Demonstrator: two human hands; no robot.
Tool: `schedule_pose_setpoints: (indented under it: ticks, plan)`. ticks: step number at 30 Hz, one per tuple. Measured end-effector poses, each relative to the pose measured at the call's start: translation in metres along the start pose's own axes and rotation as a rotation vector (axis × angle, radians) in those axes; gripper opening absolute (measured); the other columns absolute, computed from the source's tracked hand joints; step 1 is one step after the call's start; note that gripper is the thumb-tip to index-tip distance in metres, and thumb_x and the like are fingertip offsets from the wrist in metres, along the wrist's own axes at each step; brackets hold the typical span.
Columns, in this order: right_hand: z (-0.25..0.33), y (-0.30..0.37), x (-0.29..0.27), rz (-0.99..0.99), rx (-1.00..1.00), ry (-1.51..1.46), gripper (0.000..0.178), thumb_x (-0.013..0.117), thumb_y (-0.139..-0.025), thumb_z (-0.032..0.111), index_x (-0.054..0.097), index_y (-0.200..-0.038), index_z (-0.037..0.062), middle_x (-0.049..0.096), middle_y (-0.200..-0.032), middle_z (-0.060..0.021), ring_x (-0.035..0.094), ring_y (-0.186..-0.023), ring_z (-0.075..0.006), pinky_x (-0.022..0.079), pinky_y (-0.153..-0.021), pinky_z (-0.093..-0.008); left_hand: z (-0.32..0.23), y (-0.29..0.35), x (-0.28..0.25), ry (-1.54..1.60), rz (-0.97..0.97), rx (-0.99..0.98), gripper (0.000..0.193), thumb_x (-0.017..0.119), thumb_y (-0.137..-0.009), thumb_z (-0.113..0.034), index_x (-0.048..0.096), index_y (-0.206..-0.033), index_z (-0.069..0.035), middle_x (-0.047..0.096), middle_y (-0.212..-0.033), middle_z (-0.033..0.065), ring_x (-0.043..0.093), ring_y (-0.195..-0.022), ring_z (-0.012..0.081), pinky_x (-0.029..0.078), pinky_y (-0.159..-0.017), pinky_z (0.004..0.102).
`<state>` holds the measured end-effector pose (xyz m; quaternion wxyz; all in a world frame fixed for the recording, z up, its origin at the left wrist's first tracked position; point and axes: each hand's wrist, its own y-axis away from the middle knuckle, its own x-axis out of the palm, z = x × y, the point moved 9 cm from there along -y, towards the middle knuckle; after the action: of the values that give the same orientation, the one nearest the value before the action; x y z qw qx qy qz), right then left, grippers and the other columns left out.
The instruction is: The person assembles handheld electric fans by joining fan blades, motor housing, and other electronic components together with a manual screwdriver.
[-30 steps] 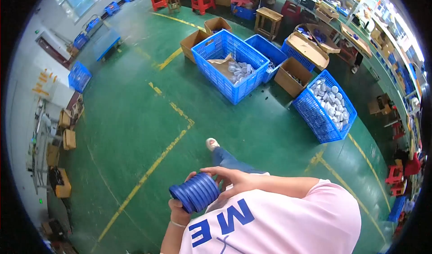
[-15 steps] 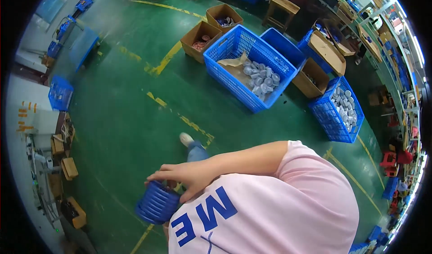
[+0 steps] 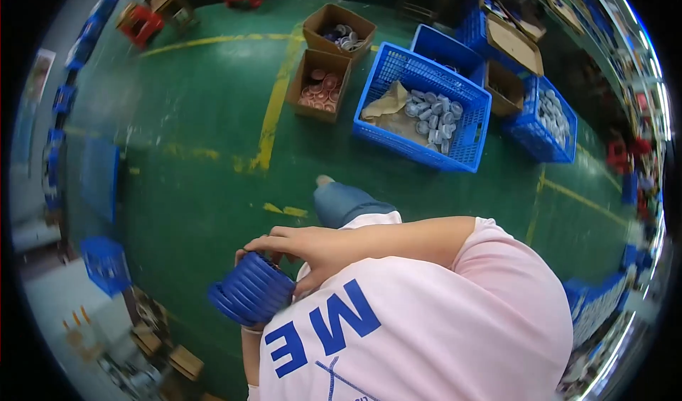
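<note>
Green floor (image 3: 185,209) fills most of my feed, crossed by worn yellow lines (image 3: 267,131). Large blue crate (image 3: 415,149) with pale round parts (image 3: 433,117) stands ahead, to the right; an open carton (image 3: 323,60) of pink discs (image 3: 320,94) sits just left of it. One jeans-clad leg (image 3: 348,203) points out toward them. Trip risk, I judge: with attention on the hands, a shoe could catch a low corner.

Pink shirt (image 3: 440,316) next. Blue ribbed stack (image 3: 252,291) is held at its left side, floor showing beyond. Main worry is a drop: it lies tilted, nearly sideways, so if these are loose rings, a slackened hold could let the outer ones slide off. Whether they are joined, I cannot make out.

Right hand (image 3: 309,248): fingers bent over the stack's upper edge, thumb at the lower, pinching its right end. Left forearm (image 3: 251,355) comes up from below; the left hand is mostly hidden, so I cannot tell its grip.

Stack's look: deep blue, faint sheen, plastic by my guess; round, evenly ridged. Finest detail: dark, narrow grooves between ridges.
</note>
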<state>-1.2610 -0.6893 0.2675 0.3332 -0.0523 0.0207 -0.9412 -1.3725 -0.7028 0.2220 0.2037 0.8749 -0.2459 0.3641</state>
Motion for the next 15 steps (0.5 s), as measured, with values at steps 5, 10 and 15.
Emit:
schedule_pose_setpoints:
  ticks: [5,10,15]
  plan:
    - [-0.031,-0.095,-0.101,-0.206,-0.002,-0.048,0.086,0.077,-0.060,0.007,0.036,-0.136,0.0115,0.046,-0.104,-0.0106,0.049,-0.088,-0.0207,0.044,-0.078,-0.0297,-0.041,-0.125,-0.095,0.231,-0.157,-0.225,0.047,0.045,-0.091,-0.041,0.040,-0.131,-0.016,0.042,-0.134,0.0159,0.045,-0.119,0.0298,0.043,-0.096,0.0460]
    - [-0.030,-0.223,-0.184,-0.142,0.061,-0.029,0.090,0.078,-0.064,0.010,0.029,-0.139,0.0093,0.048,-0.114,-0.0141,0.051,-0.100,-0.0252,0.044,-0.084,-0.0340,-0.128,-0.237,-0.138,0.075,-0.089,0.009,0.080,0.066,-0.072,-0.049,0.032,-0.135,-0.014,0.038,-0.135,0.0191,0.038,-0.125,0.0339,0.031,-0.106,0.0464]
    - [-0.022,-0.337,-0.260,-0.059,0.130,-0.049,0.089,0.074,-0.074,0.020,0.018,-0.142,0.0061,0.044,-0.126,-0.0205,0.051,-0.108,-0.0306,0.041,-0.094,-0.0379,-0.226,-0.338,-0.131,0.238,-0.191,0.001,0.084,0.068,-0.063,-0.039,0.033,-0.135,-0.013,0.039,-0.134,0.0205,0.039,-0.125,0.0353,0.033,-0.105,0.0473]
